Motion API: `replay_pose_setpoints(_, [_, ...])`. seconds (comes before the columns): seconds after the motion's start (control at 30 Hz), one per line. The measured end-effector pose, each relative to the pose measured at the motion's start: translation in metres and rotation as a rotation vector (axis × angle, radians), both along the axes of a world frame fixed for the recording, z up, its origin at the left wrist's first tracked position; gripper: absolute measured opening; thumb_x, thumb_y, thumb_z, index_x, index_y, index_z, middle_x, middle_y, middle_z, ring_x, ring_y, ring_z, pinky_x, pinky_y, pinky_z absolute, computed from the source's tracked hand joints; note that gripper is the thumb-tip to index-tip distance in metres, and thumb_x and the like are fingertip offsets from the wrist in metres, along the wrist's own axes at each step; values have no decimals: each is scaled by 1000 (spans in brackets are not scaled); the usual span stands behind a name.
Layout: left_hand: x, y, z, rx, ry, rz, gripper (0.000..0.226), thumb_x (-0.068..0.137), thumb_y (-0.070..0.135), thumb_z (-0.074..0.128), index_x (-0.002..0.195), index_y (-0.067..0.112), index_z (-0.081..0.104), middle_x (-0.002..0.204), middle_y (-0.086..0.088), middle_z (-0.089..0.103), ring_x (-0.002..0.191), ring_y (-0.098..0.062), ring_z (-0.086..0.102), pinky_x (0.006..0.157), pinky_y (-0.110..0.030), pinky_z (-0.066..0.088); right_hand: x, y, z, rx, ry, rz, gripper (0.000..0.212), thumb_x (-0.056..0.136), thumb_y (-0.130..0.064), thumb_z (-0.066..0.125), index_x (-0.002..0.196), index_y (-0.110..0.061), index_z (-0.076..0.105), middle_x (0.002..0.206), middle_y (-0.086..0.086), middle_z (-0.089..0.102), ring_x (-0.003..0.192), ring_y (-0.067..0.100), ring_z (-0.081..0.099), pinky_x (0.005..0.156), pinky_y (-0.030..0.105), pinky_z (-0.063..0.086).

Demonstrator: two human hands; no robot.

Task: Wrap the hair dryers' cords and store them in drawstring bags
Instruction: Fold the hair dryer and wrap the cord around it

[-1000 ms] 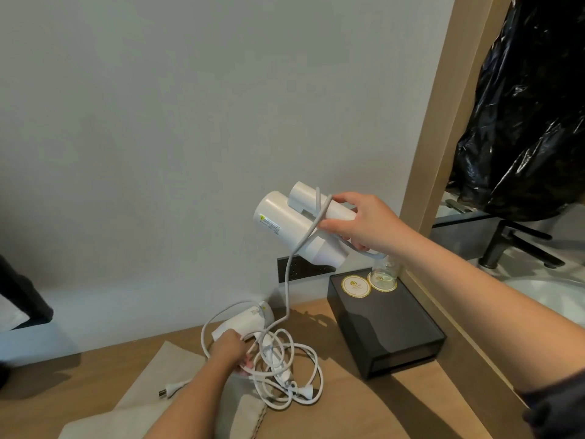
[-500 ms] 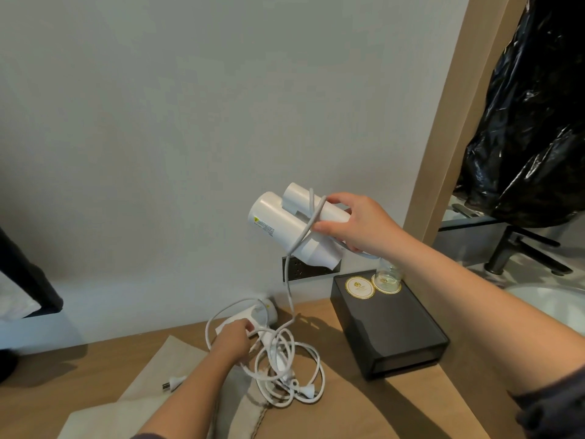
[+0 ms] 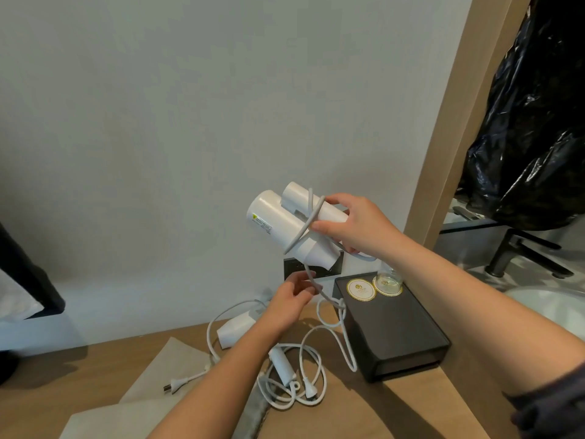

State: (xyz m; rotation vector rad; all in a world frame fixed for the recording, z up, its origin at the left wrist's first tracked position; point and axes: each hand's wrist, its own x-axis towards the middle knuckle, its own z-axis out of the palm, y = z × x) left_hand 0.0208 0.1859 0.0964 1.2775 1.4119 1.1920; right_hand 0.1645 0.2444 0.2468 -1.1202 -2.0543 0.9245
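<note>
My right grip (image 3: 354, 226) holds the folded hair dryer (image 3: 275, 223) at frame centre; my left grip (image 3: 291, 302) pinches its cord (image 3: 304, 230) just below. A second dryer (image 3: 235, 329) lies on the table (image 3: 364, 413), lower centre.

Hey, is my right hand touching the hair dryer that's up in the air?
Touching. The head view shows the right hand with its fingers curled round the dryer's handle, holding it above the table.
</note>
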Motion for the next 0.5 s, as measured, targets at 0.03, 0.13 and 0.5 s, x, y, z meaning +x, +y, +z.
replay_pose_setpoints(0.03, [0, 0, 1, -16, -52, 14, 22, 100, 12, 44, 119, 14, 54, 104, -4, 69, 98, -13, 67, 88, -22, 51, 1, 1, 0, 2, 6, 1, 42, 81, -32, 77, 115, -35, 53, 84, -5, 60, 54, 7, 51, 41, 19, 40])
replay_pose_setpoints(0.13, [-1, -7, 5, -56, -217, 31, 25, 103, 19, 36, 102, 6, 57, 76, -7, 63, 66, -16, 67, 74, -28, 57, 2, 8, -3, 49, 9, -39, 45, 80, -36, 77, 119, -35, 55, 93, -5, 62, 65, 10, 56, 50, 26, 46])
replay_pose_setpoints(0.5, [-26, -38, 57, 114, 333, 90, 30, 97, 20, 46, 70, 23, 57, 55, 8, 45, 43, -2, 39, 46, -19, 37, 9, 35, -28, 385, -509, -266, 47, 85, -58, 58, 126, -36, 49, 107, 0, 68, 92, 28, 63, 76, 42, 54])
